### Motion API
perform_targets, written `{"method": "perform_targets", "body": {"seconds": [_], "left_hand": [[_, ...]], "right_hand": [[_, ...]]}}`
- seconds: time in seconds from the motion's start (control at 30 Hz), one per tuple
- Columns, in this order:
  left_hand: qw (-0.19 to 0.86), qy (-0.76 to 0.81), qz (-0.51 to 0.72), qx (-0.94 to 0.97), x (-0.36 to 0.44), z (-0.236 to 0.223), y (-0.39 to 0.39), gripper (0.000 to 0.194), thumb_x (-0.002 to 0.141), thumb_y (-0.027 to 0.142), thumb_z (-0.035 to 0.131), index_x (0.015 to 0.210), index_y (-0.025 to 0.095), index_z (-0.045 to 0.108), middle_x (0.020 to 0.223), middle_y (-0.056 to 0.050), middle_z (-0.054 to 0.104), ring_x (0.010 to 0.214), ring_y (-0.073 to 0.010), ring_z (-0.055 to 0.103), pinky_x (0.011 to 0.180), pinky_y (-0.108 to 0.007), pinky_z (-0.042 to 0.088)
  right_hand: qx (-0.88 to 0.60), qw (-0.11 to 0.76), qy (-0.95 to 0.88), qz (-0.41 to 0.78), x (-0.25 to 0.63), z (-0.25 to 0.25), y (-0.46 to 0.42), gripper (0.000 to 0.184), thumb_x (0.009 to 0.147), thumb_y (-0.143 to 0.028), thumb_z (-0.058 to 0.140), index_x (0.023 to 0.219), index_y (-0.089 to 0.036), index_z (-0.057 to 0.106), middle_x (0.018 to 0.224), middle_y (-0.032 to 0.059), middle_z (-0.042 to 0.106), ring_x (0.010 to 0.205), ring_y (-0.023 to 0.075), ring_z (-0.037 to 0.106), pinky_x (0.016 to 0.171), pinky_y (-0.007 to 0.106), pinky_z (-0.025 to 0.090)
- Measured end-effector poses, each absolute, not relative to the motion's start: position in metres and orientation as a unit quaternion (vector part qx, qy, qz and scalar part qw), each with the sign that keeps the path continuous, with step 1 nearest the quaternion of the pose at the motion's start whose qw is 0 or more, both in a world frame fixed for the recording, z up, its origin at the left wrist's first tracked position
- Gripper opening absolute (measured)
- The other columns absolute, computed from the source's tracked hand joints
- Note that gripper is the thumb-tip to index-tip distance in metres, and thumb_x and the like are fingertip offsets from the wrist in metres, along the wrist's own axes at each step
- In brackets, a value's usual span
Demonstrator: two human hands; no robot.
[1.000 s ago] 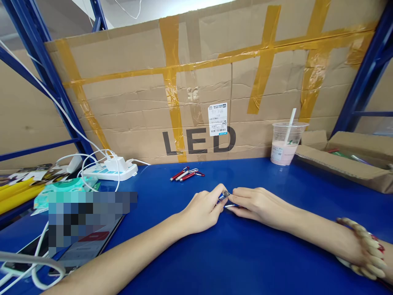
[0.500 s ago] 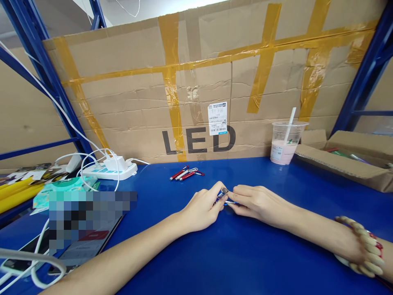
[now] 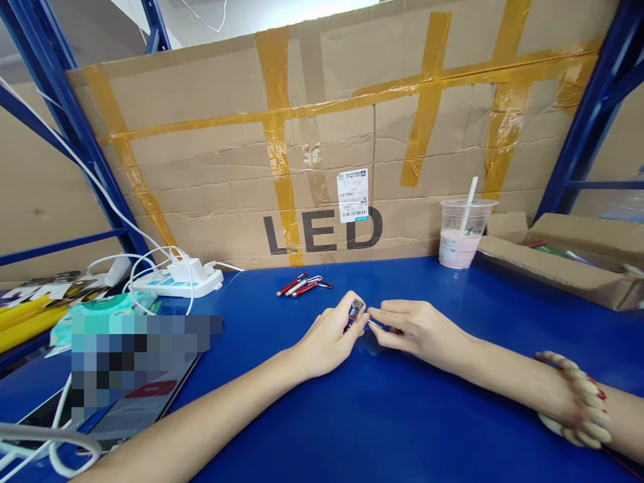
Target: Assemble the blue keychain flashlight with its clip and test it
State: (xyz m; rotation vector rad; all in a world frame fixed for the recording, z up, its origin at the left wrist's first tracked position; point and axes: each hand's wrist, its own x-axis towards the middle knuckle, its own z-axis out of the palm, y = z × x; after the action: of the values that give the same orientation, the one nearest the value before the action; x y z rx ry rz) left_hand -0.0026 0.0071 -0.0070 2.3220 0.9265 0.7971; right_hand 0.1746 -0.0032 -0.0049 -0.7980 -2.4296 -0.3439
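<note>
- Here's the centre of it: a small blue tube (image 3: 355, 308) in the left hand (image 3: 327, 341), just above the counter (image 3: 367, 422), tilted with its silvery end uppermost.
- Left fingers closed on it, index finger arched over the far side, thumb pressing from the near side!
- Across from it, the right hand (image 3: 422, 327) pinches a slim blue-and-silver piece (image 3: 379, 325), fingers bent and pointing left, thumb underneath, back of the hand on show.
- Fingertips almost meeting in the middle; whether they touch, I can't tell.
- The left forearm slants in from the lower left corner, wrist fairly straight; the right comes in from the right edge, a beaded bracelet (image 3: 596, 412) around its wrist.
- Just beyond the left hand lie three clipped tubes (image 3: 300, 287), two red, one silver, bunched together.
- Further out, a cup (image 3: 459, 248) of pink drink stands upright with its straw, an open box (image 3: 563, 272) beside it.
- Far left, a white power strip (image 3: 208, 285), cables looping over it.
</note>
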Motion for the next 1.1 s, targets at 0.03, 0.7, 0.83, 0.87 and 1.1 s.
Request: {"method": "perform_targets", "body": {"seconds": [0.03,0.7,0.83,0.87,1.1], "left_hand": [[0.255,0.345,0.297,0.853,-0.003,-0.006,0.007,0.022,0.087,0.040,0.030,0.078,0.020,0.034,0.063,0.006,0.040,0.055,-0.0078,0.038,0.056,-0.021,0.034],[0.024,0.397,0.174,0.901,-0.001,-0.005,0.001,0.027,0.090,0.039,0.019,0.098,0.022,0.038,0.067,0.000,0.060,0.062,-0.0211,0.060,0.049,-0.025,0.030],[-0.011,0.423,0.165,0.891,0.000,-0.006,0.000,0.029,0.090,0.040,0.019,0.097,0.022,0.040,0.071,-0.002,0.063,0.066,-0.0232,0.062,0.048,-0.025,0.033],[-0.016,0.426,0.163,0.890,0.001,-0.006,0.000,0.029,0.090,0.040,0.018,0.097,0.022,0.040,0.072,-0.002,0.063,0.066,-0.0233,0.062,0.049,-0.025,0.034],[-0.043,0.446,0.159,0.879,0.003,-0.004,-0.004,0.031,0.090,0.038,0.020,0.097,0.021,0.045,0.073,-0.003,0.064,0.065,-0.0219,0.062,0.052,-0.026,0.040]], "right_hand": [[-0.298,0.280,-0.904,-0.123,0.175,-0.005,-0.002,0.033,0.089,-0.026,0.033,0.071,-0.015,0.058,0.054,-0.0012,0.043,0.047,0.0083,0.039,0.046,0.019,0.033],[-0.324,0.383,-0.861,-0.082,0.176,0.000,-0.005,0.026,0.087,-0.027,0.041,0.074,-0.014,0.059,0.056,-0.0013,0.044,0.048,0.0076,0.040,0.047,0.020,0.034],[-0.350,0.364,-0.861,-0.065,0.176,-0.002,-0.003,0.027,0.086,-0.027,0.042,0.068,-0.014,0.057,0.054,-0.0020,0.043,0.048,0.0074,0.040,0.047,0.020,0.032],[-0.354,0.362,-0.860,-0.061,0.176,-0.002,-0.003,0.027,0.086,-0.027,0.042,0.068,-0.014,0.057,0.054,-0.0022,0.043,0.048,0.0074,0.040,0.048,0.020,0.032],[-0.362,0.374,-0.853,-0.053,0.174,-0.003,-0.004,0.026,0.086,-0.026,0.044,0.068,-0.013,0.059,0.053,-0.0024,0.044,0.047,0.0076,0.040,0.047,0.020,0.032]]}}
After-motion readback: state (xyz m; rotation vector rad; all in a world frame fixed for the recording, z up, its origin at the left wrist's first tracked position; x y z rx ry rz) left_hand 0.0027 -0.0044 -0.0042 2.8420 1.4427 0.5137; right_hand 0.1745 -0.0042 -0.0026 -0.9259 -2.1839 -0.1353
